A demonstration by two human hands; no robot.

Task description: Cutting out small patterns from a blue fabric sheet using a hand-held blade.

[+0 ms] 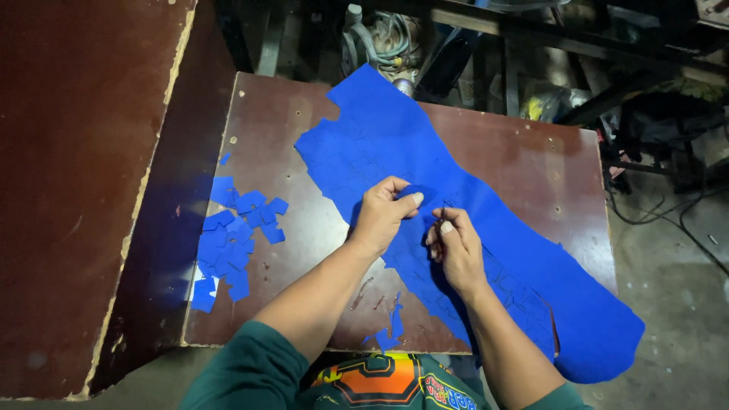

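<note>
Two green-sleeved forearms reach up to a long blue sheet (463, 220) lying diagonally across the brown worktop (524, 163), left hand (382, 215) pinching a raised fold, right hand (454, 247) closed just beside it, apparently on a small piece, cut blue squares (231, 235) well left.

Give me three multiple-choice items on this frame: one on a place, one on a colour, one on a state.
1. Where does the pile of small cut pieces lie?
A. toward the table's left edge
B. on the floor
C. on the sheet

2. What colour is the large sheet?
A. red
B. blue
C. green

3. What are both hands doing?
A. resting flat on bare table
B. raised clear of everything
C. pinching at the sheet

Answers: 1 A, the pieces sit on the brown table left of the sheet. 2 B, it is plainly blue. 3 C, the left hand and right hand have their fingers closed on it.
</note>
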